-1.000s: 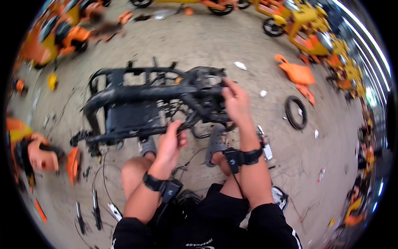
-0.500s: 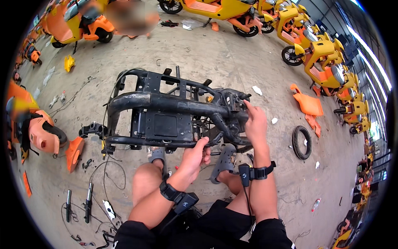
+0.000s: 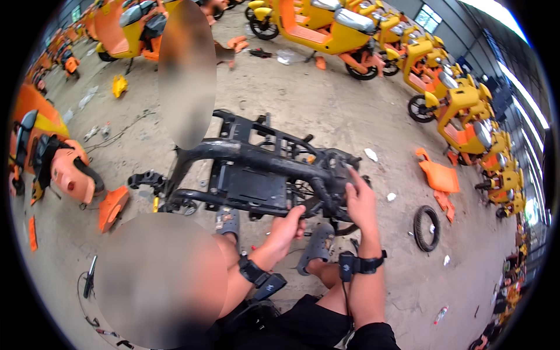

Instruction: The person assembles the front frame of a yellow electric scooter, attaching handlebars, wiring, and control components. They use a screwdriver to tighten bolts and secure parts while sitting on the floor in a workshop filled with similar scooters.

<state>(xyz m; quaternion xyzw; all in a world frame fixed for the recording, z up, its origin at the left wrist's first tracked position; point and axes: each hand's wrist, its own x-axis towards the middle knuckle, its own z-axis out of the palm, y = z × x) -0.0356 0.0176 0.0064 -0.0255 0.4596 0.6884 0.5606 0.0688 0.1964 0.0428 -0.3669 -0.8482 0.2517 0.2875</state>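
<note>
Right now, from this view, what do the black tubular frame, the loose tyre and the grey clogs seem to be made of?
Black tubular frame: probably painted metal, perhaps steel, dull semi-gloss; soft highlights run along its branching tubes.
Loose tyre: apparently matt black rubber, judging by its thick, dark ring.
Grey clogs: likely matt moulded foam or soft plastic; smooth, holed uppers suggest either.

Bare hands (image 3: 361, 205); black wrist straps (image 3: 368, 265), each bearing a boxy black module (image 3: 271, 286) with a pale mark — a thin dark cable (image 3: 349, 298) hangs from the right one — black sleeve (image 3: 373, 337), black shorts (image 3: 315, 318), grey perforated clogs (image 3: 318, 248).
</note>
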